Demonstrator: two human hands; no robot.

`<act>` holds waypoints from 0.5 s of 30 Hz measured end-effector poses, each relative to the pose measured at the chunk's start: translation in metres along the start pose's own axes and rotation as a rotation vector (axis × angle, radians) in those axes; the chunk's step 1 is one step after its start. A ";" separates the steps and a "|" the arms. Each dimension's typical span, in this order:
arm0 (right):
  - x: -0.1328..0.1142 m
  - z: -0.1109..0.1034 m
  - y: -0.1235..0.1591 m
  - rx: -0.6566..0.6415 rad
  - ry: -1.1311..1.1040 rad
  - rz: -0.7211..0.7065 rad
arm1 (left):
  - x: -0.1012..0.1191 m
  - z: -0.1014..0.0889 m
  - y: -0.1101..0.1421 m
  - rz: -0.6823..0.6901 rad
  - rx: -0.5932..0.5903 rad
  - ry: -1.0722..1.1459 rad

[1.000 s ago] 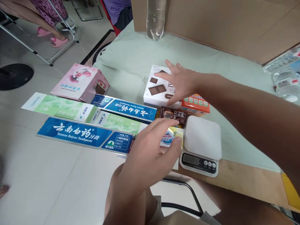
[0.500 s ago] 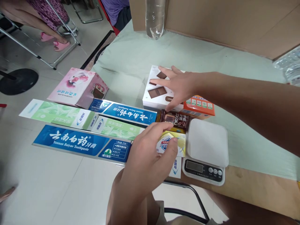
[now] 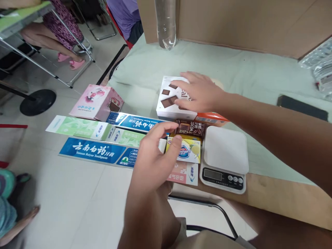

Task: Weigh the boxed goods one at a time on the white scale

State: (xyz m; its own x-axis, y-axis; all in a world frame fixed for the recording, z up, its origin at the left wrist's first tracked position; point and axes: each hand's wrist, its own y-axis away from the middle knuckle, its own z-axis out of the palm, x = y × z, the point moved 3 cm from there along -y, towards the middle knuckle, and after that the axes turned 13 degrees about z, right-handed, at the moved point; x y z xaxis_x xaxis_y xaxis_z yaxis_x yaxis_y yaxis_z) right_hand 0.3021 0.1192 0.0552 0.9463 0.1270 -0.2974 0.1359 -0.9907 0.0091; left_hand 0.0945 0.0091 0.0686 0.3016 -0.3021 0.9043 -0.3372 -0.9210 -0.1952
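My right hand (image 3: 201,91) is over the white box with chocolate pictures (image 3: 166,114), its fingers loosely stretched and covering part of the top. An orange box (image 3: 211,117) shows beneath that wrist. Lower in the view, my left hand (image 3: 155,155) is open, its fingers curved and thumb apart, with nothing visible between them. It hovers beside the yellow and white Safeguard soap box (image 3: 188,150) and hides the ends of the green toothpaste box (image 3: 127,136) and the front blue toothpaste box (image 3: 95,150). A brown cocoa packet (image 3: 190,127) lies behind the soap.
A white kitchen scale (image 3: 225,152) stands right of the soap. A pink box (image 3: 90,100) and another blue toothpaste box (image 3: 140,122) are at left. A pinkish toothpaste box (image 3: 192,174) lies at the front edge. A bottle (image 3: 166,27) stands behind; a dark phone-like object (image 3: 302,107) lies right.
My right hand's spread fingers have drawn closer together over the white box. My left hand has shifted left, uncovering more of the soap box and the pinkish box. The camera view has shifted.
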 end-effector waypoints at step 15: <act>0.002 0.026 0.081 0.060 -0.013 0.250 | -0.037 -0.001 -0.121 -0.288 -0.195 -0.252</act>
State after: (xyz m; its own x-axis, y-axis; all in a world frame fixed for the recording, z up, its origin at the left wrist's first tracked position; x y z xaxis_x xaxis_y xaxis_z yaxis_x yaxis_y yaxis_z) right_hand 0.3072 0.0376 0.0304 0.9444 -0.1227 -0.3049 -0.1201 -0.9924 0.0273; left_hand 0.1232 0.1319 0.0596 0.6086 -0.1126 0.7854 -0.3624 -0.9201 0.1489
